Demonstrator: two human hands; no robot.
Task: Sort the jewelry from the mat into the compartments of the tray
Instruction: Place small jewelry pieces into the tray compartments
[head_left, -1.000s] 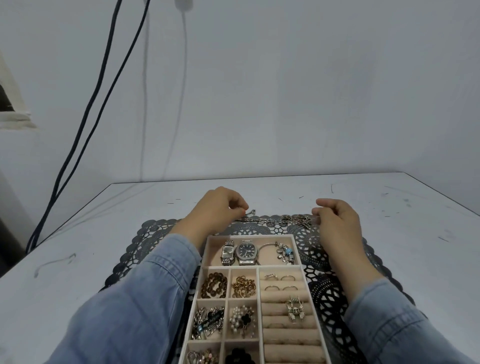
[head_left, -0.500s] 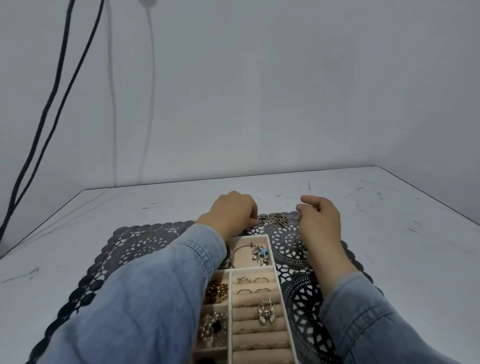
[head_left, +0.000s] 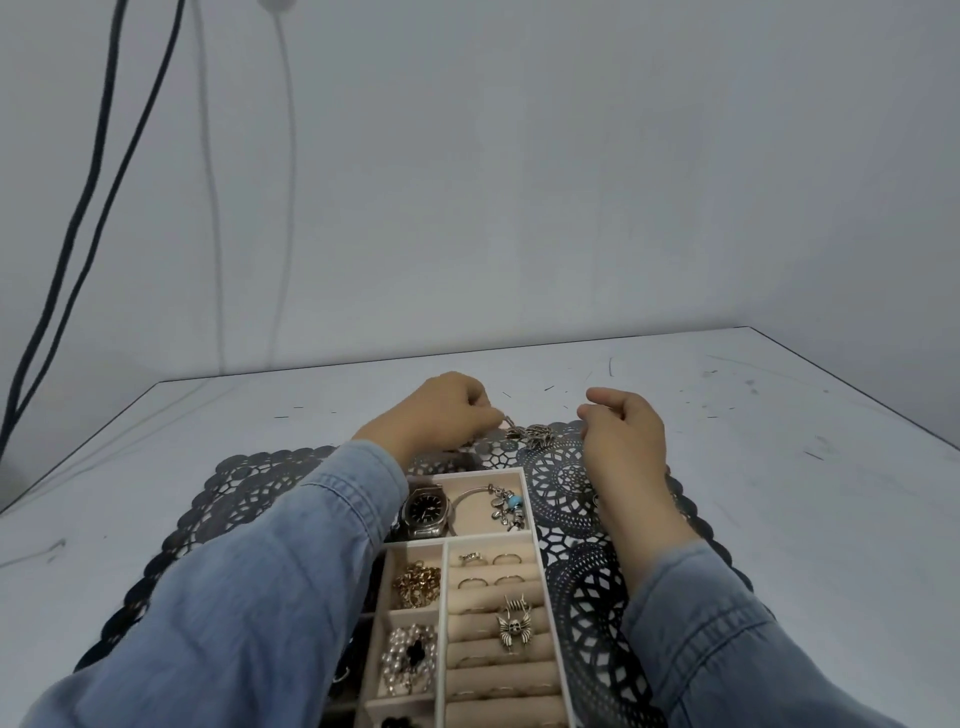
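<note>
1. A white table (head_left: 779, 441) is standing against a plain wall.
2. A black lacy mat (head_left: 566, 483) is lying on the table, close to the person.
3. A person in blue denim sleeves (head_left: 260, 597) is reaching both arms over the mat.
4. A cream tray (head_left: 483, 472) with many little boxes is sitting on the mat, between the arms. The left sleeve is covering its left side.
5. The left hand (head_left: 441, 415) is curling its fingers and pinching one end of a silver chain (head_left: 530, 434).
6. The right hand (head_left: 626, 441) is curling its fingers just right of the chain. I cannot tell if it is holding anything.
7. The silver chain is lying in a small heap on the far edge of the mat, between the two hands, outside the tray.
8. A silver watch (head_left: 426, 512) and a charm bracelet (head_left: 506, 506) are lying in the far box of the tray.
9. A gold chain (head_left: 418, 584) is sitting in a box nearer to the person, and a pearl piece (head_left: 410, 657) is sitting in the next box.
10. A skull ring (head_left: 513, 629) is sitting in the ring rolls on the right.
</note>
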